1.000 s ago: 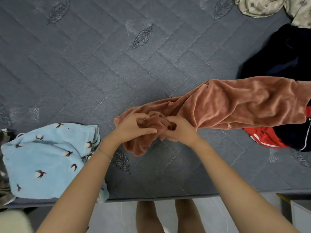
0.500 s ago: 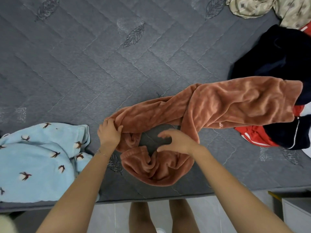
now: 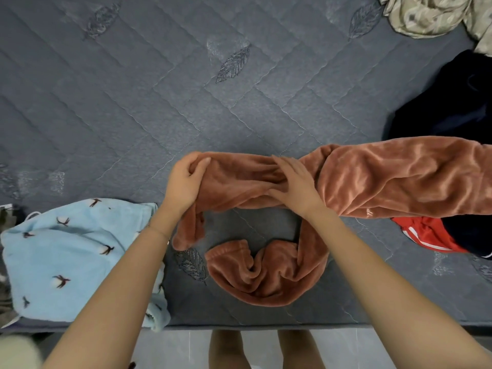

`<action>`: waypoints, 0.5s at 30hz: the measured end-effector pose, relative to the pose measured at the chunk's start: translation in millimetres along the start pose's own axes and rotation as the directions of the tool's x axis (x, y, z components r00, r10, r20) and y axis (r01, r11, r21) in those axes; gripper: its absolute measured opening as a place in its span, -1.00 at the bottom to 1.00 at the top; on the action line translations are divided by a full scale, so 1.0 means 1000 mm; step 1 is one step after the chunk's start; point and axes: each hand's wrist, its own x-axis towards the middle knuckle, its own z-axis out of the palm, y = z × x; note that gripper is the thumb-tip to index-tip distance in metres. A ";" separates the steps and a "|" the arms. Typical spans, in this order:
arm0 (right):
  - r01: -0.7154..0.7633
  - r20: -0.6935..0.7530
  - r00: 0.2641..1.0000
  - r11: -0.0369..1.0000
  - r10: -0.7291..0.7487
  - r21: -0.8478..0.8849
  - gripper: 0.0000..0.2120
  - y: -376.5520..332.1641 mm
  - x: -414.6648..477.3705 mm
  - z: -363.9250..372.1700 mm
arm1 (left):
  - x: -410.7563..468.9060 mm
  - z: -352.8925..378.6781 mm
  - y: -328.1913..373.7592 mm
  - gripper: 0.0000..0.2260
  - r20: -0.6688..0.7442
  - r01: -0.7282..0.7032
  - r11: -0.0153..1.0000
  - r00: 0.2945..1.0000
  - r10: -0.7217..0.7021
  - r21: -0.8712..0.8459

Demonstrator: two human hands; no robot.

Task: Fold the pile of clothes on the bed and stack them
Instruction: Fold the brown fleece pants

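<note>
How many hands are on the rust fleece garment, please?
2: the left hand grips the left end of the rust fleece garment; the right hand presses flat on it further right.

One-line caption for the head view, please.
Left hand grips one end of a rust-brown fleece garment while the right hand presses it onto the grey quilted bed.

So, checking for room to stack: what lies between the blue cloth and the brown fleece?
Bare bedcover with a stitched leaf, crossed by the left forearm; head view.

At right edge, rust fleece garment (image 3: 399, 177) and navy garment (image 3: 452, 107) cut off; pale blur (image 3: 16, 352) bottom-left.
</note>
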 end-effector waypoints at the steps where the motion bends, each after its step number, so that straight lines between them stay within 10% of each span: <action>1: 0.024 0.028 0.999 1.000 -0.024 -0.003 -0.28 -0.003 0.006 0.001 | 0.005 -0.002 0.001 -0.87 0.033 0.027 0.999 0.999 -0.026 -0.022; 10: -0.147 0.244 0.967 0.935 0.068 0.323 -0.31 -0.020 0.045 0.014 | 0.051 -0.041 -0.016 -0.76 0.310 0.198 0.978 0.928 -0.207 0.063; 15: -0.089 0.187 0.980 0.987 0.062 0.137 -0.44 -0.020 0.064 0.034 | 0.084 -0.045 -0.038 -0.84 0.277 0.071 0.971 0.952 -0.134 0.227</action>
